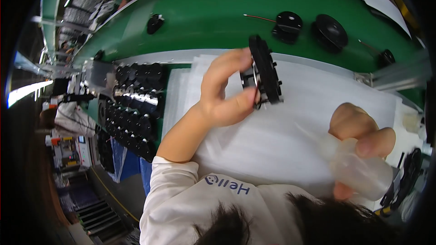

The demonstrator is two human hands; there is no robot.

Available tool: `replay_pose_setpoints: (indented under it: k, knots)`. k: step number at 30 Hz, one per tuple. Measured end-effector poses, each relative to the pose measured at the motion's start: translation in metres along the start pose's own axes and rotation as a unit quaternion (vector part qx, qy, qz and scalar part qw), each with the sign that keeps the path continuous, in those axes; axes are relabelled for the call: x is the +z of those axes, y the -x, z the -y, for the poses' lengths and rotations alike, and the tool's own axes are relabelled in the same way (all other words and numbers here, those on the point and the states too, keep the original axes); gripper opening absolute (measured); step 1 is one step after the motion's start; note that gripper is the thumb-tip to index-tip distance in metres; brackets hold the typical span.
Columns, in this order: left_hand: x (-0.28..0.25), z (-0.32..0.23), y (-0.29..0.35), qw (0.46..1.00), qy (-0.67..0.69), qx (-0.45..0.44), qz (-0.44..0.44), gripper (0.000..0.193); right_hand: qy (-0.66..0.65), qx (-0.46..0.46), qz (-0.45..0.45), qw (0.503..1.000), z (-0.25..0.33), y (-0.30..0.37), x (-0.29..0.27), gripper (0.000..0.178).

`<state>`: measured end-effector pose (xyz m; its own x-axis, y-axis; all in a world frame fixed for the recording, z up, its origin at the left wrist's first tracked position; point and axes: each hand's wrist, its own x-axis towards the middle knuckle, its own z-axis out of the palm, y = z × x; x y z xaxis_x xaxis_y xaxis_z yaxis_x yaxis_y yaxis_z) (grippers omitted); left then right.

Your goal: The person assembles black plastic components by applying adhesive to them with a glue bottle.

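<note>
My left fingers (234, 106) pinch a black part (266, 73), upper centre of the frame — my right fingers (376, 143) grip a cloudy plastic bottle (363, 172), lower right.

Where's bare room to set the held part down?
White sheet between the left hand and right hand; green surface between the small black part, upper left, and the red wire. Crowded: rows of black parts left of the sheet.

From my end I see a black component (268, 72) standing nearly edge-on, slightly tilted, pinched between thumb and fingers of the left hand (222, 93); a cloudy, translucent bottle (363, 172), slightly blurred, lies aslant in the right hand (356, 124).
</note>
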<state>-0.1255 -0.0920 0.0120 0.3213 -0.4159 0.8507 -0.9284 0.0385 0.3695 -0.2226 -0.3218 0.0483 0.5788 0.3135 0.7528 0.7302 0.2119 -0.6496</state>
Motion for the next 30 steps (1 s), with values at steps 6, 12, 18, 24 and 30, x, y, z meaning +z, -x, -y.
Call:
replay_pose_setpoints:
  k: [6,12,18,24,30]
  knots:
    - [0.012,-0.013,0.007,0.998,-0.025,0.042,0.037,0.032,0.101,0.074,0.016,0.992,0.01,-0.006,0.001,0.06]
    - [0.007,-0.023,0.005,0.997,-0.015,-0.004,0.08,0.035,0.135,0.032,0.016,0.99,0.002,-0.009,0.006,0.057]
    - [0.009,-0.025,0.006,0.996,-0.035,0.037,0.07,0.036,0.144,-0.007,0.013,0.99,-0.004,-0.007,0.009,0.056]
    - [0.012,-0.031,0.004,0.998,-0.005,-0.024,0.058,0.03,0.14,-0.023,0.025,0.99,-0.005,-0.008,0.007,0.059]
    - [0.008,-0.028,0.007,0.999,-0.01,-0.027,0.045,0.03,0.151,-0.014,0.026,0.988,-0.004,-0.005,0.011,0.056]
